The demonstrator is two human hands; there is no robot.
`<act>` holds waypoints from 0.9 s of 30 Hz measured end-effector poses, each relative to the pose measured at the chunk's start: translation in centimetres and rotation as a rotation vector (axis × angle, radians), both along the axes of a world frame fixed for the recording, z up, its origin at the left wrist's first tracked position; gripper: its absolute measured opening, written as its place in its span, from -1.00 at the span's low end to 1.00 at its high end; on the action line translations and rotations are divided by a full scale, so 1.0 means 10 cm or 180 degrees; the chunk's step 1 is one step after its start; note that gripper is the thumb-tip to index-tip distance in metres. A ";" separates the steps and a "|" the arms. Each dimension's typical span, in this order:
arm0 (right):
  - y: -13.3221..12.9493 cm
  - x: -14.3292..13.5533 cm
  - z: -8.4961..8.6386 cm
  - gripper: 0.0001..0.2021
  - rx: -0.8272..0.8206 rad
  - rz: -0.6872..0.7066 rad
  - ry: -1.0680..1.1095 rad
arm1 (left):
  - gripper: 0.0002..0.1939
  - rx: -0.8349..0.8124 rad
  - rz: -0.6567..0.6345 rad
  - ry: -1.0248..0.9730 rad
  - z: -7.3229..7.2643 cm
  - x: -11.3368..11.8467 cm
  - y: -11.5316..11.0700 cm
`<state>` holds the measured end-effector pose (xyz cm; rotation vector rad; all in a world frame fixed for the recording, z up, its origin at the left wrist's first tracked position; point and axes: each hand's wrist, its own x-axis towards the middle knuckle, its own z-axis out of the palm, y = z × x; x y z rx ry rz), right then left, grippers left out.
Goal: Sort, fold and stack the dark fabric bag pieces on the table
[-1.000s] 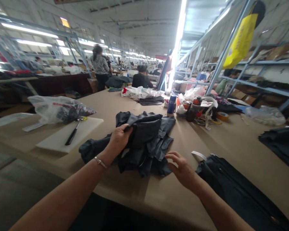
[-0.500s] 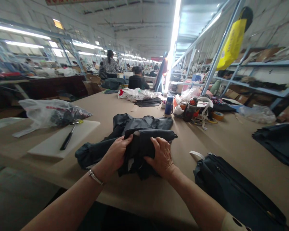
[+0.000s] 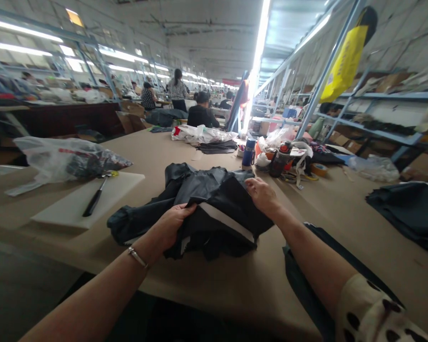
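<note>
A dark blue-grey garment (image 3: 203, 183) lies bunched on the tan table in front of me. My left hand (image 3: 176, 217) pinches the near edge of its dark fabric between thumb and fingers. A pale strip shows along a turned-up fold to the right of that hand. My right hand (image 3: 262, 194) is at the garment's right side, fingers bent and closed on its edge; the fingertips are partly hidden. Under my right forearm lies another folded dark garment (image 3: 306, 280).
On the left, a hammer-like tool (image 3: 94, 199) rests on a white board (image 3: 128, 183), beside a clear plastic bag (image 3: 39, 152). Farther back stand a blue bottle (image 3: 248, 153), a dark bottle (image 3: 280, 160) and tape (image 3: 319, 169). Dark folded fabric (image 3: 406, 209) lies at right. Several people work beyond.
My right hand has moved right and away from me, and the fabric is spread wider, exposing the pale strip. My left hand keeps its hold, slightly lower. The view has shifted a little.
</note>
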<state>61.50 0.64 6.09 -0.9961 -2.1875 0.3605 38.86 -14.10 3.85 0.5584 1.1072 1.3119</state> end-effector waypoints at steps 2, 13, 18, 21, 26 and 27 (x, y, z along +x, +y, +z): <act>-0.11 -0.03 0.07 -0.76 0.0199 -0.0064 0.0119 | -0.76 -0.0050 0.0090 0.0026 -0.02 -0.01 0.01; -0.60 -0.19 -0.65 -0.85 -0.1052 0.0752 -0.0265 | -0.64 0.0408 0.0263 0.1762 0.01 -0.03 -0.02; -0.28 0.03 -0.10 -0.78 -0.0603 -0.0151 0.0455 | -0.77 0.2180 0.1552 0.3785 0.29 0.21 -0.39; -0.25 0.11 0.37 -0.77 -0.0086 -0.0541 0.0965 | -0.89 0.2260 0.0757 0.3211 0.35 0.48 -0.52; -0.63 -0.03 0.43 -0.78 0.0443 0.0009 0.0410 | -0.52 0.1117 0.0289 0.1145 0.22 0.89 -0.31; -0.74 -0.09 0.32 -0.80 0.0342 0.0169 0.0239 | -0.49 0.1069 0.0287 0.0726 0.19 0.94 -0.26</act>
